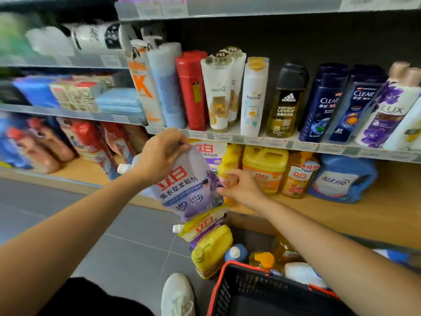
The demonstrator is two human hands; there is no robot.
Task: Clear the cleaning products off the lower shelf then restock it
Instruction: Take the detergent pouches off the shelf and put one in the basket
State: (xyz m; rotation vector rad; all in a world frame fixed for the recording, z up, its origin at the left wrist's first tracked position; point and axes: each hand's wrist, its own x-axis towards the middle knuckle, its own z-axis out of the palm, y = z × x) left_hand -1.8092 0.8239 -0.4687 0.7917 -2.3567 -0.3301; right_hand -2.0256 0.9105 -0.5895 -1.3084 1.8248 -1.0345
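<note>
My left hand (159, 153) grips the top of a purple softener refill pouch (189, 185) with a white spout, held in the air in front of the lower wooden shelf (364, 215). My right hand (241, 188) reaches to the pouch's right edge, fingers apart, touching or nearly touching it, just in front of a yellow bottle (230, 160). On the lower shelf stand a yellow jug (265, 167), an orange dish-soap bottle (298, 176) and a blue detergent jug (341, 179). Below the pouch lie a yellow-purple pouch (202, 226) and a yellow jug (211, 249).
A red and black basket (227, 290) sits at the bottom right; more bottles lie in a box (250, 224) behind it. Shampoo bottles (252, 96) line the shelf above. Red and pink refill packs (91, 142) fill the lower left. Grey floor tiles and my white shoe (177, 293) are below.
</note>
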